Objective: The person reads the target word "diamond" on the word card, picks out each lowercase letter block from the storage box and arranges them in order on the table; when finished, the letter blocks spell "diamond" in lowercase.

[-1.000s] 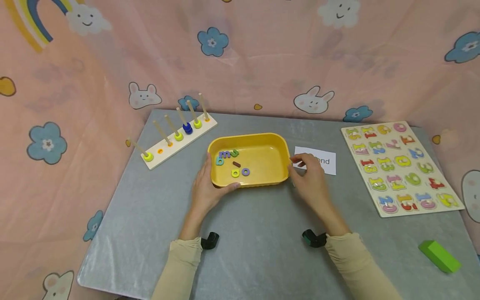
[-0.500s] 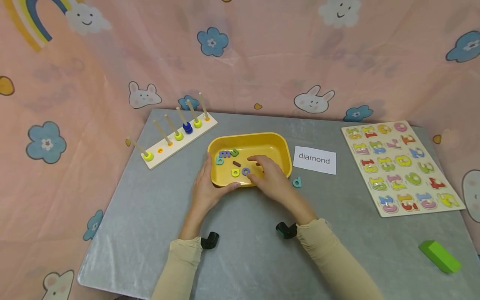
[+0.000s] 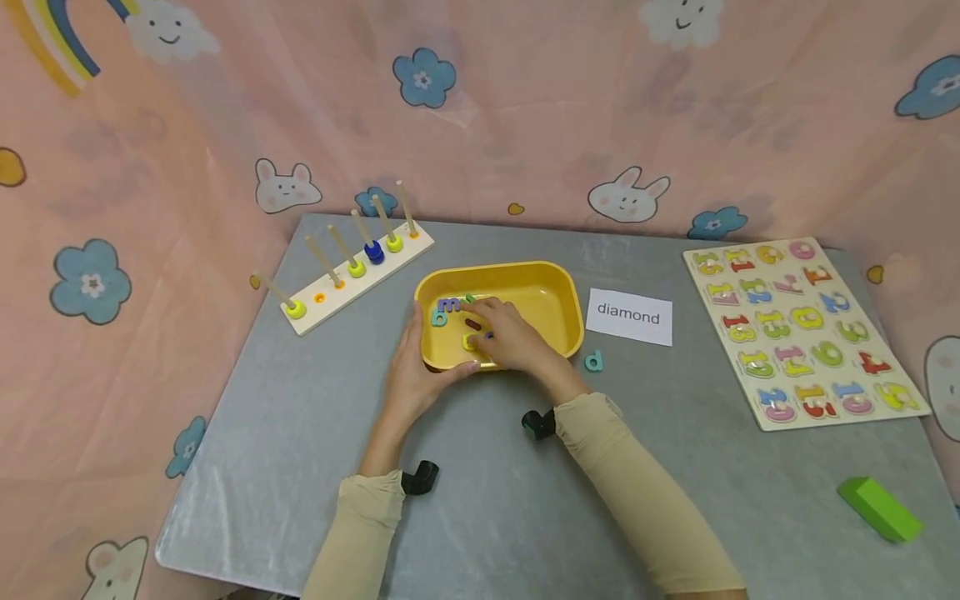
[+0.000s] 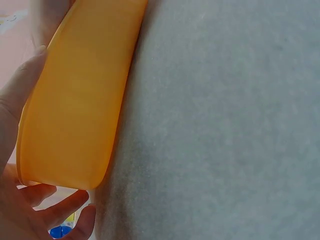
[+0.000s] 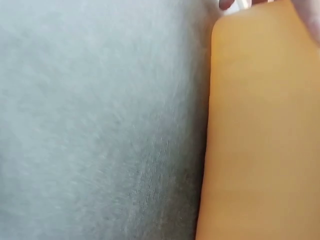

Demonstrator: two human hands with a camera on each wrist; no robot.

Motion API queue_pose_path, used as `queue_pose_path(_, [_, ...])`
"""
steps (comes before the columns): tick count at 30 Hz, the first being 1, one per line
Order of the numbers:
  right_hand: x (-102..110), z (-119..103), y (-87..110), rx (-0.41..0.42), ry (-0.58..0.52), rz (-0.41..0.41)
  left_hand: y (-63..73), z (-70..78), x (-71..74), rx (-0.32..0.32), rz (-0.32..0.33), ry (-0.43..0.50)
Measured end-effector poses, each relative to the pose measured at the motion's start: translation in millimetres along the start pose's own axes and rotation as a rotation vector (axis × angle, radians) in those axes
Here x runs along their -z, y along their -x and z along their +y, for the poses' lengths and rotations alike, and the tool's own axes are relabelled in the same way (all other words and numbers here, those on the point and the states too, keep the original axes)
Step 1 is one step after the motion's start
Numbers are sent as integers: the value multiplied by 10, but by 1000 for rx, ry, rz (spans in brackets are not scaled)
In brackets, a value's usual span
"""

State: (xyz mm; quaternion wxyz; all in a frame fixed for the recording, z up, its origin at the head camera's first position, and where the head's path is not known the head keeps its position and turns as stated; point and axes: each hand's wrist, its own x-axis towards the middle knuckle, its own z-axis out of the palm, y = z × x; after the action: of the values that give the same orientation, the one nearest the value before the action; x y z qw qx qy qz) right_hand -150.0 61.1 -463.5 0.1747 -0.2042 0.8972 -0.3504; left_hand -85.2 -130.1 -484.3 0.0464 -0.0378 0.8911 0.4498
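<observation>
Hands at yellow tray, frame centre, on grey surface.
Head view: left hand grips the tray's near-left corner, fingers curled under the rim; right hand reaches inside over the foam letters, fingers bent, whether it pinches one I can't tell. Teal letter d lies just right of the tray, below the "diamond" card. Left wrist view: tray wall upper left, left-hand fingers curled beneath it at lower left. Right wrist view: only tray wall right, grey surface left.
</observation>
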Motion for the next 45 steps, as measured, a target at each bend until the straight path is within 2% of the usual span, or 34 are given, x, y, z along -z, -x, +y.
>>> queue_pose_path(11, [-51,63,-209,-17,24,50,-13,-17,4,13,-2,11])
queue_pose_path(21, [-62,84,-238,-35,20,82,-13,-1,-2,16,-5,15])
queue_pose_path(26, [-17,74,-179,-30,-33,110,-12,1,-10,19,-5,17])
queue_pose_path(35, [107,71,0,10,-220,261,-3,20,-6,21,-4,19])
queue_pose_path(39, [182,64,136,33,-244,332,3,26,-7,19,-5,17])
queue_pose_path(45, [320,52,391,100,-239,365,11,44,-9,9,1,27])
